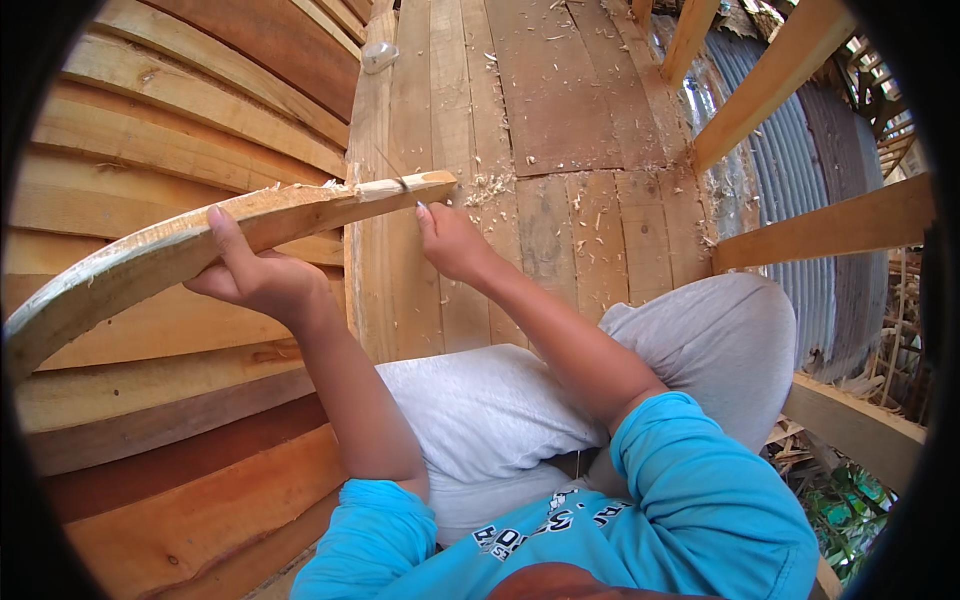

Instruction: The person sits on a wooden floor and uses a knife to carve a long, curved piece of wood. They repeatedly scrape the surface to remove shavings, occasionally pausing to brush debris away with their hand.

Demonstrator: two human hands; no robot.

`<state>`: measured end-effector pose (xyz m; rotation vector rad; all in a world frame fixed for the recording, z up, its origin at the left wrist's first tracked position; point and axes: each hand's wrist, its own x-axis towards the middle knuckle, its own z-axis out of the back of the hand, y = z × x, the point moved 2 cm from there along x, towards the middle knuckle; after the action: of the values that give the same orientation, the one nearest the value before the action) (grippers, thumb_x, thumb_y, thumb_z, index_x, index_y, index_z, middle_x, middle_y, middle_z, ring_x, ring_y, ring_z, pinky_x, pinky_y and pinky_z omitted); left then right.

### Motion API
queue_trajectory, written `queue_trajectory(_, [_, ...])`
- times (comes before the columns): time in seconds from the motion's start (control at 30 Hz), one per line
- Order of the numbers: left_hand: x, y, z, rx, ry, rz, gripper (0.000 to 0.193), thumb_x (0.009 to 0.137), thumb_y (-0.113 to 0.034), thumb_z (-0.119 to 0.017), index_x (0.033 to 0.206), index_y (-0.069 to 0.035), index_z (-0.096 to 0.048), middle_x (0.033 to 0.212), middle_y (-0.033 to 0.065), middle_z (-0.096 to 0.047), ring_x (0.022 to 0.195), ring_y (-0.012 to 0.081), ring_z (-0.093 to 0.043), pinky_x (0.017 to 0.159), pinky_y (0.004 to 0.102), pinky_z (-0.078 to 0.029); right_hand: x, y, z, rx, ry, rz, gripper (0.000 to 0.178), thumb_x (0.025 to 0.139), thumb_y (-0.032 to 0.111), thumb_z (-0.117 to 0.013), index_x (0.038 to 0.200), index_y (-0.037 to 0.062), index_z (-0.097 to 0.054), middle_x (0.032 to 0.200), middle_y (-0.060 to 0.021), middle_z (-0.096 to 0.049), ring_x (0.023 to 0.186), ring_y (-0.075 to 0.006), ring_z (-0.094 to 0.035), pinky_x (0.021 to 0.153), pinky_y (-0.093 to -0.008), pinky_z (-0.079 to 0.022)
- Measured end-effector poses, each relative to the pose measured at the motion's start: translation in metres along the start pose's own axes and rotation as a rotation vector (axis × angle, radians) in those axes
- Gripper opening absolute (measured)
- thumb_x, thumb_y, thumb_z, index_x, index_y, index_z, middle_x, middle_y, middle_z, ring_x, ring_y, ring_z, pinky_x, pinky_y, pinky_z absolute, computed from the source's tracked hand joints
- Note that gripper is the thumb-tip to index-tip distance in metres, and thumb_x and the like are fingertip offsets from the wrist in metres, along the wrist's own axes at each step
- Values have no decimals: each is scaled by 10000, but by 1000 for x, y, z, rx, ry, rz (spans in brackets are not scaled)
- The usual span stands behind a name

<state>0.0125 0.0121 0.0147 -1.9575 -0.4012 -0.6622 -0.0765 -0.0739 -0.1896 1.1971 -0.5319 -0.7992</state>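
A long curved piece of wood [290,222] slants across the left and middle of the view, its far end pale and freshly cut. My left hand [262,270] is closed around its middle, thumb on top and fingers beneath. Just below the narrow pale end, my right hand [455,240] is closed in a fist-like grip, thumb raised beside the wood. A thin dark strip [401,184] crosses the pale end close to that hand; whether it is a blade or something else I cannot tell. What the right fingers hold is hidden.
Pale shavings [486,188] lie scattered over the plank floor [550,230]. A plank wall [180,130] rises on the left. Wooden posts [770,85] and corrugated metal sheets [800,200] border the right. A clear plastic container [378,57] rests by the wall. My bent legs in grey trousers [480,400] are below.
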Motion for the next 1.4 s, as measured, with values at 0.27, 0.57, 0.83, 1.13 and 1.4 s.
queue_trajectory(0.27, [11, 5, 5, -54, 270, 122, 328, 889, -30, -596, 1200, 6, -501, 1021, 145, -590, 1005, 283, -625, 919, 468, -551, 5, -13, 5, -31, 51, -66, 434, 1028, 282, -382, 899, -69, -603, 880, -335, -628, 879, -502, -608, 822, -550, -466])
queue_trajectory(0.57, [22, 22, 28, -370, 486, 266, 253, 830, -114, -582, 1076, -55, -568, 889, 104, -622, 856, 238, -610, 920, 505, -472, 0, 20, 22, -35, 126, 46, 449, 1030, 294, -382, 880, -58, -618, 910, -313, -640, 901, -480, -612, 840, -534, -465])
queue_trajectory(0.83, [33, 35, 41, -449, 556, 244, 265, 799, -121, -584, 1058, -83, -549, 886, 95, -613, 856, 233, -610, 905, 491, -453, -12, 40, 9, -48, 50, 153, 444, 1032, 281, -400, 801, -49, -586, 774, -310, -610, 747, -479, -600, 732, -532, -470])
queue_trajectory(1.13, [25, 30, 31, -439, 673, 190, 284, 793, -122, -574, 1075, -92, -548, 901, 94, -614, 880, 231, -597, 918, 477, -430, -7, 33, 14, -39, 76, 47, 453, 1029, 296, -388, 827, -55, -591, 793, -310, -618, 802, -500, -595, 774, -538, -464])
queue_trajectory(1.4, [21, 30, 21, -471, 683, 163, 421, 784, -132, -579, 1197, -75, -517, 917, 113, -619, 885, 255, -600, 902, 482, -448, 8, -8, 21, -48, 3, -5, 462, 1036, 321, -397, 862, -61, -591, 833, -302, -617, 812, -444, -613, 756, -485, -475])
